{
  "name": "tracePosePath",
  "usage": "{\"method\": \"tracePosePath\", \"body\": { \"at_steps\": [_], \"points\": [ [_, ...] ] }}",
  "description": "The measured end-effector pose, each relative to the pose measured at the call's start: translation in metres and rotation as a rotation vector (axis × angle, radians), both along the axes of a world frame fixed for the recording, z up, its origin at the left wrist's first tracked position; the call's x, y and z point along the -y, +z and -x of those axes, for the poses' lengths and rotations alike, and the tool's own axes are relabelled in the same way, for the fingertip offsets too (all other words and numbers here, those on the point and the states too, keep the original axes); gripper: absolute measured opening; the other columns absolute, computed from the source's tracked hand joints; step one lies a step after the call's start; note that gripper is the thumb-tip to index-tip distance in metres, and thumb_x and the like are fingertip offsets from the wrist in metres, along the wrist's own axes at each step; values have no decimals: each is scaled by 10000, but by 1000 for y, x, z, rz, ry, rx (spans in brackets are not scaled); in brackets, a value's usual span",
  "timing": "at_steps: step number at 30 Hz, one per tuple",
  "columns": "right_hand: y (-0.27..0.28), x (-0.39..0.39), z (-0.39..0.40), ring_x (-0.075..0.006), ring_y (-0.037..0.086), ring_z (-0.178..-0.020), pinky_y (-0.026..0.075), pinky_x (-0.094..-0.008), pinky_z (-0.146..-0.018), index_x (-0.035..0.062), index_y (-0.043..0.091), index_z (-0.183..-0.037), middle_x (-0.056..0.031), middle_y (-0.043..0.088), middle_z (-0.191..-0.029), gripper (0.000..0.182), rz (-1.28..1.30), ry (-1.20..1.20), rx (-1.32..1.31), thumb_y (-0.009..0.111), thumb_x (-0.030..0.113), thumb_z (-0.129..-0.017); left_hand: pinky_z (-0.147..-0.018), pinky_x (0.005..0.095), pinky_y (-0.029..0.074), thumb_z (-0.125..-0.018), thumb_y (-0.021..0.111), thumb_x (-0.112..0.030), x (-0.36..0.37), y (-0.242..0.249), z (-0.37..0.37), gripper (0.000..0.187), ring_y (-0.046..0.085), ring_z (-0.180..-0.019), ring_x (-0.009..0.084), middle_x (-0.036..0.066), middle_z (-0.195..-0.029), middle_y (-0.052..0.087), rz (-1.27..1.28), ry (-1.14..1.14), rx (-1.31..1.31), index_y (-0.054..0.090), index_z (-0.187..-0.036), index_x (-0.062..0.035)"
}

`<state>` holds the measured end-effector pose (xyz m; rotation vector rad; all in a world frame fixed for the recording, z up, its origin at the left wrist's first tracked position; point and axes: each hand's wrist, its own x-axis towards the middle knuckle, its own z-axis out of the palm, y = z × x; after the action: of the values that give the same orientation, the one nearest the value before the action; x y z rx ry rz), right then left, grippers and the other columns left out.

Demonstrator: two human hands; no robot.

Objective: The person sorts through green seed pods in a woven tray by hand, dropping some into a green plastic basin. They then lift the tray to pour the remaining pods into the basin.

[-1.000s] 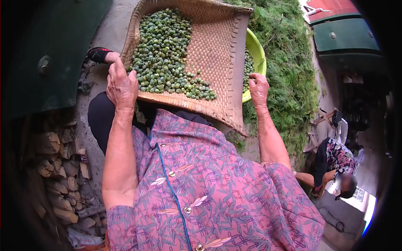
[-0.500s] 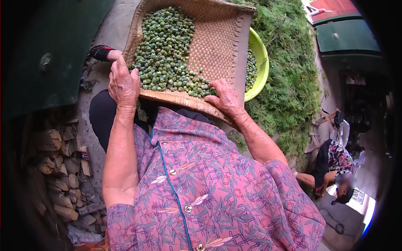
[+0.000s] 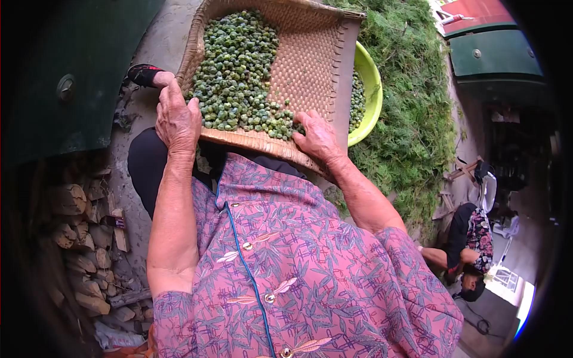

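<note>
A woven winnowing basket [image 3: 310,65] rests tilted across my lap, with a heap of small green cones [image 3: 236,71] along its left and near side. My left hand [image 3: 178,122] is closed round the basket's left near corner, thumb on the inner side. At the near right end of the heap, my right hand [image 3: 319,140] lies over the rim with fingers and thumb curled in around a few of the cones; its fingertips are partly hidden.
Beside the basket's right edge stands a yellow-green basin [image 3: 375,89] with more cones in it. Cut green branches [image 3: 412,95] cover the ground on the right. Split firewood [image 3: 89,256] is stacked at left, near a dark green panel [image 3: 59,53]. Another person [image 3: 474,244] bends down at far right.
My right hand's fingers have curled in a little at the heap's edge. The left hand keeps its hold. The other person at far right has bent lower.
</note>
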<state>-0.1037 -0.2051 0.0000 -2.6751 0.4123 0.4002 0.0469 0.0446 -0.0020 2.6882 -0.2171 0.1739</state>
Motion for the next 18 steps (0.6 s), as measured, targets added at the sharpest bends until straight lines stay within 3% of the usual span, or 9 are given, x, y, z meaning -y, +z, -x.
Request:
{"method": "tracePosePath", "body": {
  "at_steps": [12, 18],
  "points": [
    [-12, 17, 4, -363, 532, -1003, 442, -447, -847, 67, 518, -1039, -169, 521, -1005, 315, -101, 100, 15, 609, 143, -747, -924, 421, 428, -772, 662, -173, 2, 2, 0, 632, 507, -1110, 345, 162, -1242, 495, -5, 5, -13, 383, -1331, -79],
    [-13, 19, -3, -335, 544, -977, 442, -403, -849, 48, 536, -1008, -177, 547, -976, 338, -139, 80, 13, 644, 128, -698, -924, 420, 427, -776, 659, -175, 3, 8, 1, 626, 507, -1110, 344, 159, -1246, 493, -7, 8, -39, 386, -1330, -75]
  ]
}}
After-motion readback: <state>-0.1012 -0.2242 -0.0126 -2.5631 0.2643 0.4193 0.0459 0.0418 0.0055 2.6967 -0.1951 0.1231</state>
